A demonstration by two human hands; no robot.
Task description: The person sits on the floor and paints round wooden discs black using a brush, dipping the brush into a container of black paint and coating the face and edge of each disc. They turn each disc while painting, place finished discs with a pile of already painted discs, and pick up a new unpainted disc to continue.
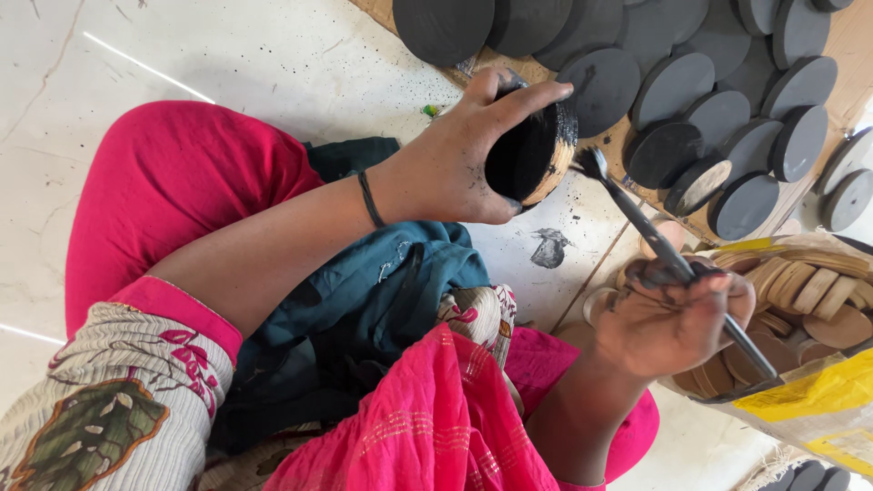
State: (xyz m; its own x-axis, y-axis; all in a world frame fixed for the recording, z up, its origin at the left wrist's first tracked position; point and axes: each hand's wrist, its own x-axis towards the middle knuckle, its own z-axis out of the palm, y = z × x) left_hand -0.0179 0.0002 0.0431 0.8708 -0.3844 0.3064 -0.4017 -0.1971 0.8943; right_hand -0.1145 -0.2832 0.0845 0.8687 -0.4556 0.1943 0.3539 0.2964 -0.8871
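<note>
Gripping a thin black-stained paintbrush at lower right, the right hand aims its bristles at a round wooden disc, mostly painted black, clasped in the left hand at upper centre. Right of it sits a yellow-edged sack of bare wooden discs. Beyond, painted black discs lie on brown cardboard over the pale marble floor.

Bright daylight washes my view, glare streaking the pale floor, everything sharp, shadows soft.
</note>
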